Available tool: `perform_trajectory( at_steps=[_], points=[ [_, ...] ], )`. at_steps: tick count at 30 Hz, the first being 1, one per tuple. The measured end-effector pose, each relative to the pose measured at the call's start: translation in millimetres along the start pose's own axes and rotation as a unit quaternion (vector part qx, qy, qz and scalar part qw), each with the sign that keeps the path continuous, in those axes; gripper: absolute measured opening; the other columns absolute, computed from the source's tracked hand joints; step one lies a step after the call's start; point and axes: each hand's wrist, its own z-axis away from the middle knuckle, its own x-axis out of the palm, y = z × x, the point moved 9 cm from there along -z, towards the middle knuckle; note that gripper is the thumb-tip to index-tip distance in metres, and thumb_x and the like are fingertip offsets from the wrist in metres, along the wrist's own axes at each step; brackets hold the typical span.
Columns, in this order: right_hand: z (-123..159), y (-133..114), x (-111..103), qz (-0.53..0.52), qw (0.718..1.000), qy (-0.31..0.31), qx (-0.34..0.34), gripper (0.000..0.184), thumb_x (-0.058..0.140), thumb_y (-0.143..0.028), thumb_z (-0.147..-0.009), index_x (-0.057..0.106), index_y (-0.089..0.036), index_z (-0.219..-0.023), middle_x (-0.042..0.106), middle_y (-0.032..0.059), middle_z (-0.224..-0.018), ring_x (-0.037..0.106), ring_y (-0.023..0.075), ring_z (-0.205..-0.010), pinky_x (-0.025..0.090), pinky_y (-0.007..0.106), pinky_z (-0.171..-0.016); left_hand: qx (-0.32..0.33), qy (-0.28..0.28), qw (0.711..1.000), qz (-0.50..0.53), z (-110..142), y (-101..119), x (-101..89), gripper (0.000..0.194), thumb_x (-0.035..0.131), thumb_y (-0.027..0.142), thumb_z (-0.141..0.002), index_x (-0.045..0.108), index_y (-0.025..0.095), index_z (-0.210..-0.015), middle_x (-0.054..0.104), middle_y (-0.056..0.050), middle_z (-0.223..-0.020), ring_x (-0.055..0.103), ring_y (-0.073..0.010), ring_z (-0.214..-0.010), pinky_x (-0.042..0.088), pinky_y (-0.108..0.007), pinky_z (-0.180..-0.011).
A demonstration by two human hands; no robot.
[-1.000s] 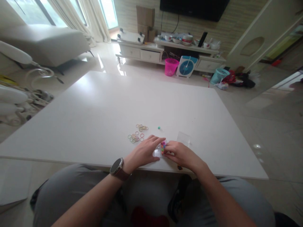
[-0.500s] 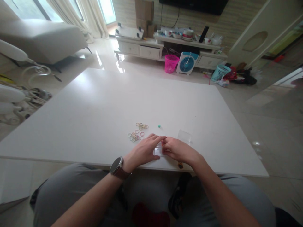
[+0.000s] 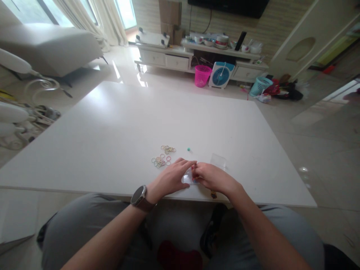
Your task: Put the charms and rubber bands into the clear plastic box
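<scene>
My left hand (image 3: 174, 175), with a watch on its wrist, curves thumb and fingers around a small clear plastic box (image 3: 187, 178) near the table's front edge. Against the box's right part, my right hand (image 3: 213, 177) has its fingers bent together over small red and blue items (image 3: 193, 179), mostly hidden. A clear lid-like piece (image 3: 218, 161) lies behind the right hand. Left of the hands are a pile of yellowish small rings (image 3: 168, 149) and a pile of pink and green ones (image 3: 160, 162). A tiny green piece (image 3: 188, 149) lies beyond the fingers.
A yellow and dark item (image 3: 213, 195) lies by the front edge of the white table (image 3: 157, 116), under my right wrist. Beyond the table stand a pink basket (image 3: 201, 76), a blue fan (image 3: 221, 75) and a low cabinet (image 3: 177, 62).
The right fingers have shifted slightly at the box, and some blue now shows beneath them. The left hand keeps its place; the whole view has moved a little.
</scene>
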Motion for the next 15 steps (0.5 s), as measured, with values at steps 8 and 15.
perform_trajectory(
  at_steps=[8, 15],
  points=[
    [-0.2, 1.0, 2.7, 0.023, 0.999, -0.014, 0.031, 0.016, 0.058, -0.012, -0.088, 0.073, -0.015, -0.086, 0.071, 0.0100, -0.099, 0.064, 0.0190, -0.091, 0.044, 0.026, -0.081, -0.006, 0.002, 1.000, -0.008, 0.3, -1.8, 0.8, 0.079, 0.076, 0.015, -0.072, 0.041, 0.027, -0.141, 0.058, -0.008, -0.129, 0.051, -0.0265, -0.122, 0.047, -0.041, -0.102],
    [-0.2, -2.6, -1.4, 0.002, 1.000, -0.001, 0.014, 0.014, 0.059, -0.012, -0.088, 0.072, -0.014, -0.084, 0.070, 0.0092, -0.098, 0.063, 0.0180, -0.089, 0.044, 0.025, -0.079, -0.007, -0.002, 1.000, -0.014, -2.1, -2.9, 3.3, 0.078, 0.075, 0.014, -0.072, 0.041, 0.026, -0.141, 0.059, -0.008, -0.128, 0.051, -0.0260, -0.120, 0.048, -0.042, -0.101]
  ],
)
